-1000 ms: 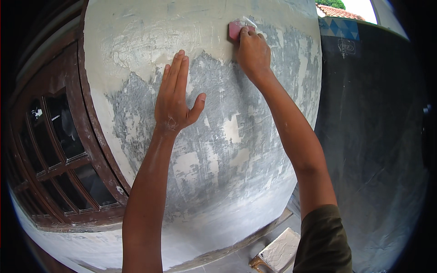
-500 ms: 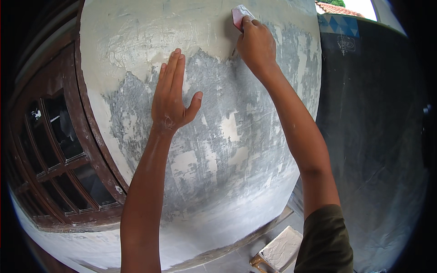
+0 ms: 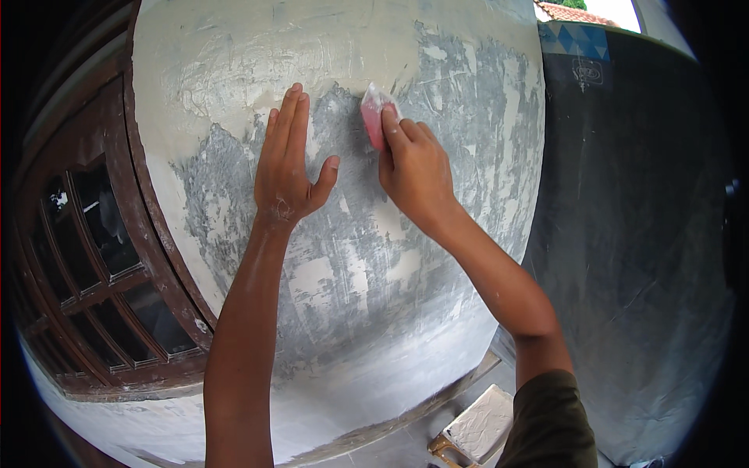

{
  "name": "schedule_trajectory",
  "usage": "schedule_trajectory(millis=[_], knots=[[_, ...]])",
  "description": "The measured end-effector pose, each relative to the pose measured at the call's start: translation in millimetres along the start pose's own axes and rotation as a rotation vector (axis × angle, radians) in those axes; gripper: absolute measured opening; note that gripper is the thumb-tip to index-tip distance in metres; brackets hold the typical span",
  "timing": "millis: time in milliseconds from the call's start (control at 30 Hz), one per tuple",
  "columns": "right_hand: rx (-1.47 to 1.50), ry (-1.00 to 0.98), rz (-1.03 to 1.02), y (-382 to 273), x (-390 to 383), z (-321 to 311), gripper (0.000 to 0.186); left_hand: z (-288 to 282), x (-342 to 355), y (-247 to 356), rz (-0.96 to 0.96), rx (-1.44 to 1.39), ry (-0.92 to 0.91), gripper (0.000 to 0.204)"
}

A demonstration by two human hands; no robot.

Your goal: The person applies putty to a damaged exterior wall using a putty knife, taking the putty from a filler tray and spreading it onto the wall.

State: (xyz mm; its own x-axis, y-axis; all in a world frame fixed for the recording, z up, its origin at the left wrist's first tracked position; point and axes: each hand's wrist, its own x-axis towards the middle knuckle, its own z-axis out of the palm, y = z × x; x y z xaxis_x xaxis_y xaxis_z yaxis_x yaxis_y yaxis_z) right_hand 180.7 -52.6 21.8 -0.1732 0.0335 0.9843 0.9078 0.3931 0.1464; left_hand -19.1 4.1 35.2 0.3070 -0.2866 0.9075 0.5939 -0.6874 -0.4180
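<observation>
In front of me stands a grey wall (image 3: 355, 226) whose upper part carries a wet cream coat of putty (image 3: 273, 58). My right hand (image 3: 417, 171) grips a pink putty scraper (image 3: 374, 121), its tip smeared with white, by the lower edge of the cream coat. Whether the blade touches the wall is hard to tell. Flat against the wall to the left lies my left hand (image 3: 287, 160), fingers stretched upward, thumb out to the side, holding nothing.
A brown wooden window frame (image 3: 129, 195) with dark panes borders the wall on the left. To the right hangs a large dark sheet (image 3: 624, 210). A container of white putty (image 3: 480, 425) sits low on the floor by my right elbow.
My right hand has moved down and left with the scraper, from the upper cream area to the putty's lower edge. My left hand stays in place on the wall.
</observation>
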Motion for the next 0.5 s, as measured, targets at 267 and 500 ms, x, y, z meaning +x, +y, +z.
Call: schedule_trajectory(millis=[267,500], knots=[[-0.260,0.056,0.109,63.3,55.0,25.5,0.044,4.4,2.0,-0.5,0.024,0.048,0.007,0.075],[-0.248,-0.143,0.025,4.6,-25.1,42.2,0.061,3.4,-2.7,-4.4,-0.001,0.002,-0.002,0.074]])
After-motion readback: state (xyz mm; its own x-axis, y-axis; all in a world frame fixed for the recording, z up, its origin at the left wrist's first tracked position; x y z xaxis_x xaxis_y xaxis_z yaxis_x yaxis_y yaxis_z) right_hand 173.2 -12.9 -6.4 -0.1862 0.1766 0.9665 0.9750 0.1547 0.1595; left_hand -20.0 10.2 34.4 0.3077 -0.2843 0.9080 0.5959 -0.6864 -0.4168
